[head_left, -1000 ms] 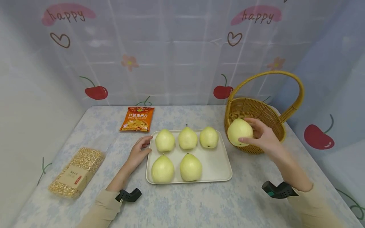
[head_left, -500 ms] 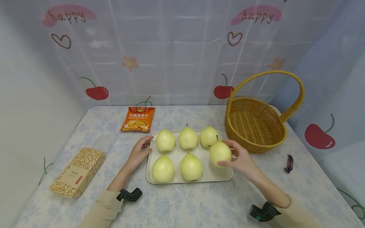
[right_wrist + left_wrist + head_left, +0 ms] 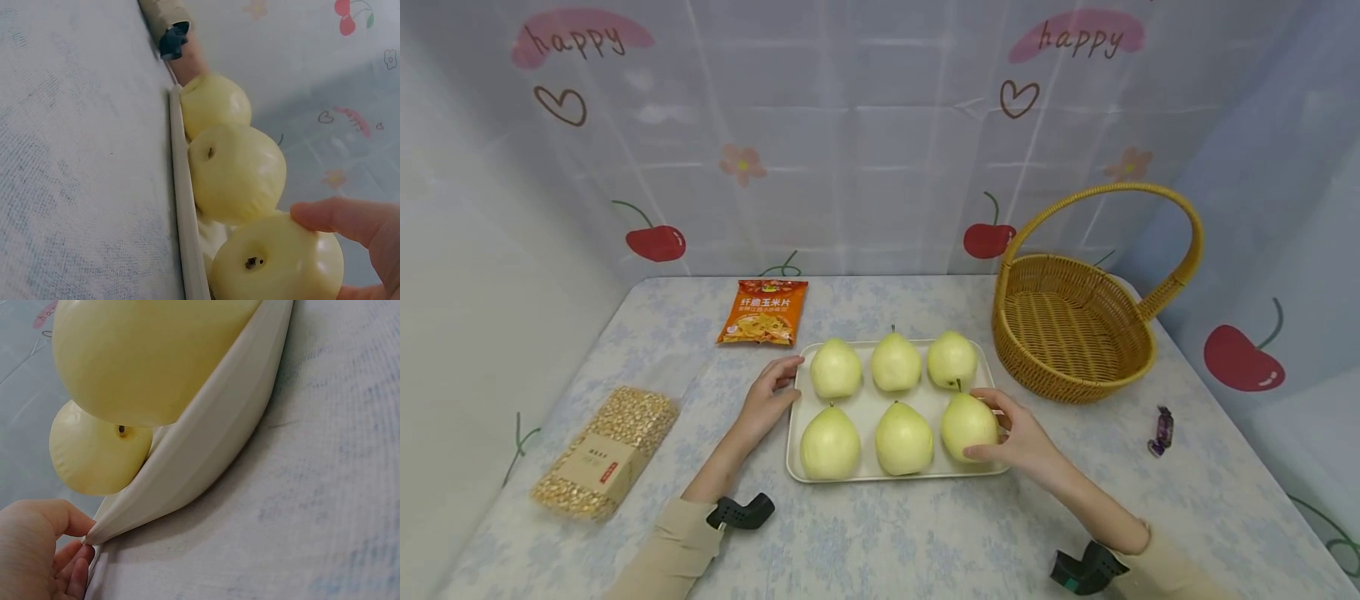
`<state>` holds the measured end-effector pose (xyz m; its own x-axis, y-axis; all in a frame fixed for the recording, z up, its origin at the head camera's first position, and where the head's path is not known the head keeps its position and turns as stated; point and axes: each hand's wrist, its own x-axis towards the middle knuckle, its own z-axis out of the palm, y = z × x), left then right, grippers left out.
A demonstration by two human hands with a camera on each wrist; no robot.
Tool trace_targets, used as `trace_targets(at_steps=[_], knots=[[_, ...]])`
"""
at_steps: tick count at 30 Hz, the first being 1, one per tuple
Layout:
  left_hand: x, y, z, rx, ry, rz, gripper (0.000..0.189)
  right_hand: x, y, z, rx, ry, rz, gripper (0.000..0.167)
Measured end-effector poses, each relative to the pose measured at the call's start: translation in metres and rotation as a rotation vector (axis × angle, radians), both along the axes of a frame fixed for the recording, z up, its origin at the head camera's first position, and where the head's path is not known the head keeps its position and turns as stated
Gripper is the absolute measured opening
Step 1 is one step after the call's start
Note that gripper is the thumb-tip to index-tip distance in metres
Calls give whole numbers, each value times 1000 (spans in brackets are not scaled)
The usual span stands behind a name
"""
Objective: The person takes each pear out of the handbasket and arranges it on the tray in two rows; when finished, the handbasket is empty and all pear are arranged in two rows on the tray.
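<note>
Pale yellow-green pears stand on a cream tray [image 3: 865, 408] in two rows of three. My right hand [image 3: 1018, 437] holds the near right pear [image 3: 966, 429] from its right side, low over the tray's near right corner. In the right wrist view the thumb [image 3: 334, 212] presses on this pear [image 3: 281, 262], beside the middle near pear [image 3: 240, 175]. At the tray's left edge, my left hand [image 3: 767, 400] pinches the rim; the left wrist view shows its thumb and fingers meeting at the tray's corner.
A wicker basket [image 3: 1063, 333] with a tall handle stands at the back right, a purple-wrapped candy [image 3: 1162, 431] in front of it. Behind the tray's left end lies an orange snack bag [image 3: 763, 312]. A clear pack of corn kernels [image 3: 606, 450] is at the left.
My right hand has carried the pear from over the basket leftward and down to the tray's near right corner. The candy has come into sight. My left hand has stayed at the tray's edge.
</note>
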<state>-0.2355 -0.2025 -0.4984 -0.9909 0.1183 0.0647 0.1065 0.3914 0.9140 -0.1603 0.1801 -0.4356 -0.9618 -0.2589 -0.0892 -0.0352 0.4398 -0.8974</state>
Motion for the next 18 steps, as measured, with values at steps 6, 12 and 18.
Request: trace_targets(at_steps=[6, 12, 18], knots=[[1, -1, 1, 4, -4, -5, 49, 1, 0, -3, 23, -13, 18, 83], [-1, 2, 0, 3, -3, -12, 50, 2, 1, -5, 82, 13, 60, 90], [0, -1, -3, -2, -4, -11, 50, 2, 1, -8, 110, 29, 79, 91]])
